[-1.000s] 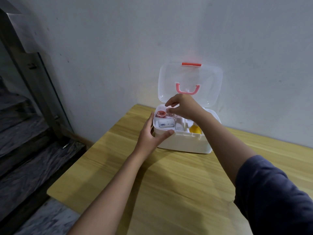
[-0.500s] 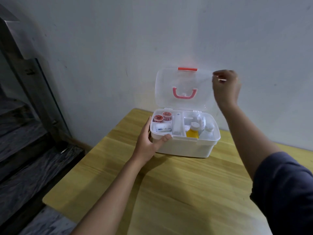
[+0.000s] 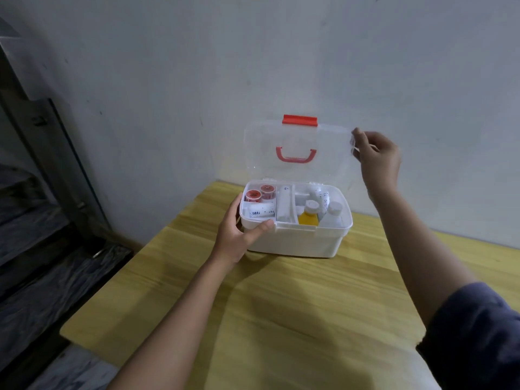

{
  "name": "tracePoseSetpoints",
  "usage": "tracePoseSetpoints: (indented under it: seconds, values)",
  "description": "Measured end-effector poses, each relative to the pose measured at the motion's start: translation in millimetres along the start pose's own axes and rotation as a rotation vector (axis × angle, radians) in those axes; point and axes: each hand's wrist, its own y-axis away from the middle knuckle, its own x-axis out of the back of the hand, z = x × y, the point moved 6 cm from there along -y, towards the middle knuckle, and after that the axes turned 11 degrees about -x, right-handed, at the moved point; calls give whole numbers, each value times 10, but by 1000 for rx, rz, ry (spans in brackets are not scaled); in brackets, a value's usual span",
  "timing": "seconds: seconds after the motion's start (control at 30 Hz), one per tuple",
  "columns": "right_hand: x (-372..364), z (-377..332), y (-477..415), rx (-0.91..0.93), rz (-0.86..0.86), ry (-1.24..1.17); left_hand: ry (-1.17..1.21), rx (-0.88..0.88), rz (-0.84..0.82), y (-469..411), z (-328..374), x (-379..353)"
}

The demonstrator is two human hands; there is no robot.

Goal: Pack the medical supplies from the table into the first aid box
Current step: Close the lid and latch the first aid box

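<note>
A white first aid box (image 3: 295, 240) stands at the back of the wooden table (image 3: 281, 305), against the wall. Its clear lid (image 3: 298, 153), with a red latch and red handle, stands upright and open. Inside lie two red tape rolls (image 3: 260, 192), a white tube (image 3: 260, 212), a yellow bottle (image 3: 308, 216) and white bottles (image 3: 333, 213). My left hand (image 3: 239, 235) grips the box's front left corner, thumb on the rim. My right hand (image 3: 377, 159) pinches the lid's upper right edge.
A pale wall rises right behind the box. Dark marble stairs (image 3: 42, 249) and a metal post drop away to the left of the table. The table's left edge runs close to my left forearm.
My right hand left the tape rolls in the box's left compartment, rose to the lid's right edge and took hold of it. The left hand kept its grip on the box.
</note>
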Motion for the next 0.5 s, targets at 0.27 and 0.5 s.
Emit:
tracePoseSetpoints:
  seconds: [0.27,0.5]
  values:
    - [367,292,662,-8,-46,-86,14,33,46,78,-5,-115]
    - [513,573,840,-49,-97,-71,54,36,96,115,5,-181]
